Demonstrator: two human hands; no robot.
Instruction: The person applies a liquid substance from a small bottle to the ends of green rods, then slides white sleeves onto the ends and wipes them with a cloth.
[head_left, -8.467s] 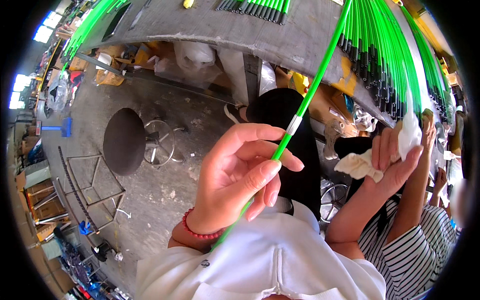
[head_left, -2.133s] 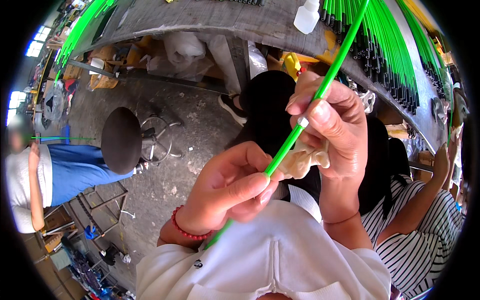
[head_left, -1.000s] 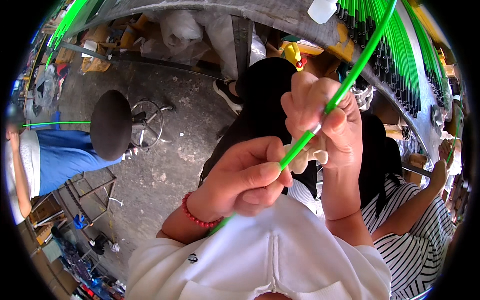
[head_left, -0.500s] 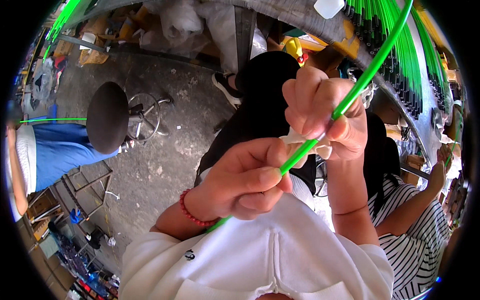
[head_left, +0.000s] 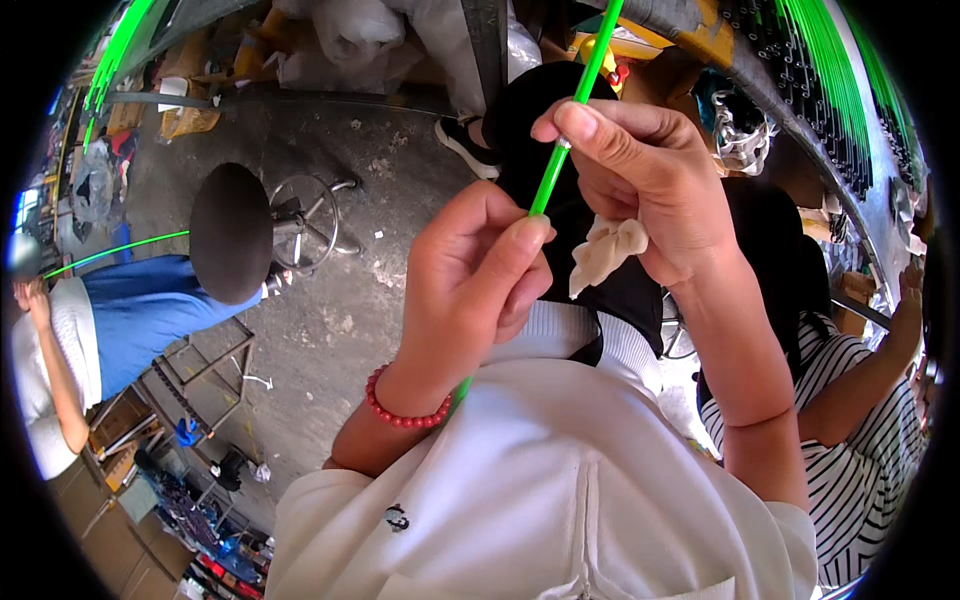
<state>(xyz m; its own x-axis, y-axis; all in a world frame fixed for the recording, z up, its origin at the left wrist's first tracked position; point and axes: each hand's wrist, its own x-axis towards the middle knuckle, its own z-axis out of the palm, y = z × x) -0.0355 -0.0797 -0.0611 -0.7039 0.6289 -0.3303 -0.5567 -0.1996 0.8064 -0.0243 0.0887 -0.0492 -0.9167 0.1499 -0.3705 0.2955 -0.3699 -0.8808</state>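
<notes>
While the left hand (head_left: 505, 255) grips the green rod (head_left: 545, 190) below its pale band (head_left: 564, 143), the right hand (head_left: 562, 120) pinches it just above, a cream cloth (head_left: 605, 252) tucked in its palm. The rod slants before the near edge of the tabletop (head_left: 665, 15), where black-ended rods (head_left: 840, 90) lie. The band seems in place; whether it is finished, I cannot tell. The emblem (head_left: 397, 518) on the white shirt (head_left: 500, 470) is unreadable.
</notes>
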